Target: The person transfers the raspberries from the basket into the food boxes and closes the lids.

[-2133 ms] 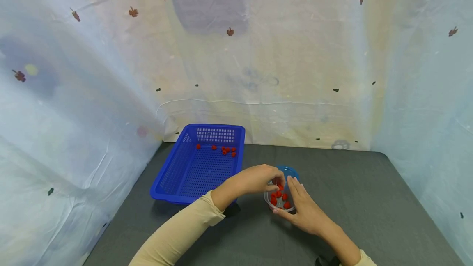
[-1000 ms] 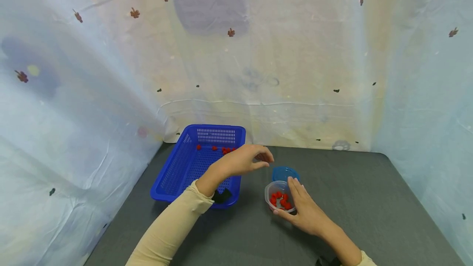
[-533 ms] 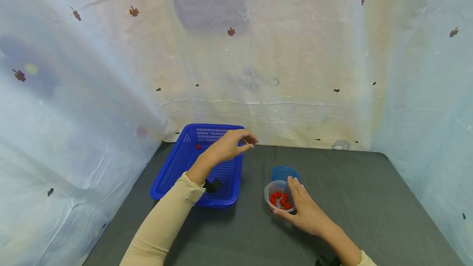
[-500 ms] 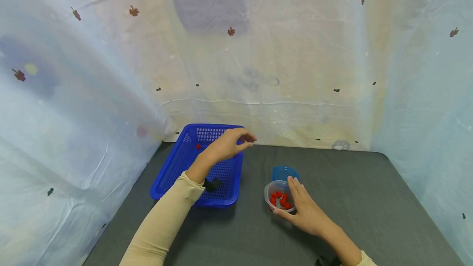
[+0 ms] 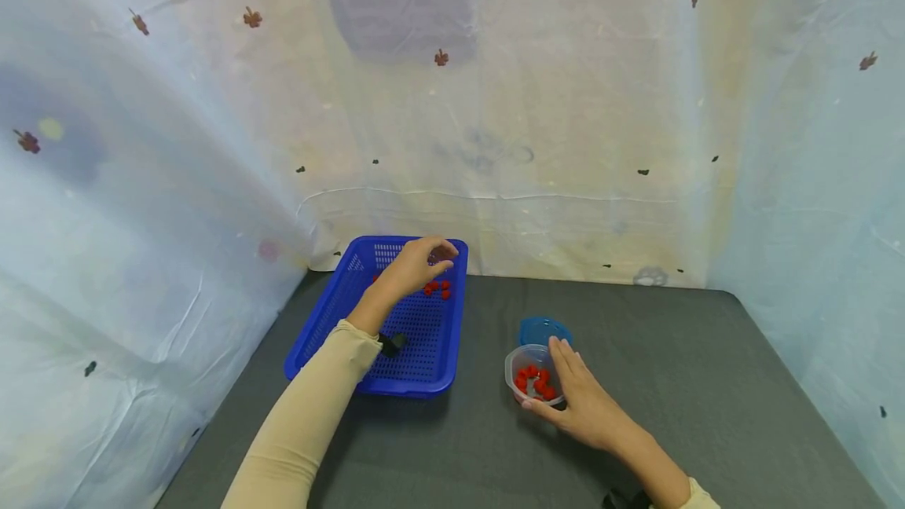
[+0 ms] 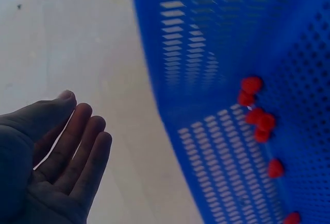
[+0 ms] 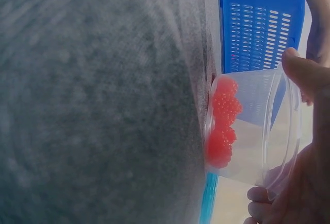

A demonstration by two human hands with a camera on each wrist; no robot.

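Note:
My left hand [image 5: 417, 264] is over the far part of a blue plastic basket [image 5: 417, 386], its fingers loosely curved with nothing between them. Several raspberries [image 5: 445, 294] lie on the basket floor near the far wall, some partly hidden by this hand in the head view. In the left wrist view the raspberries [image 6: 251, 85] lie below and to the side of the fingers. With thumb and fingers spread across the rim, my right hand [image 5: 590, 407] holds a clear plastic tub [image 7: 252, 110]. Several raspberries [image 7: 223, 116] rest at the bottom of the tub, which stands upright on the table.
A blue lid [image 5: 544, 328] lies just behind the tub on the dark grey table [image 5: 679, 383]. Patterned cloth [image 5: 551, 132] hangs behind the table and along both sides. A dark strap [image 5: 392, 344] sits at the left wrist.
My left hand drops raspberries' place in the tub, moving left and away from it to above the basket, its fingers bare. The right hand has stayed at the tub.

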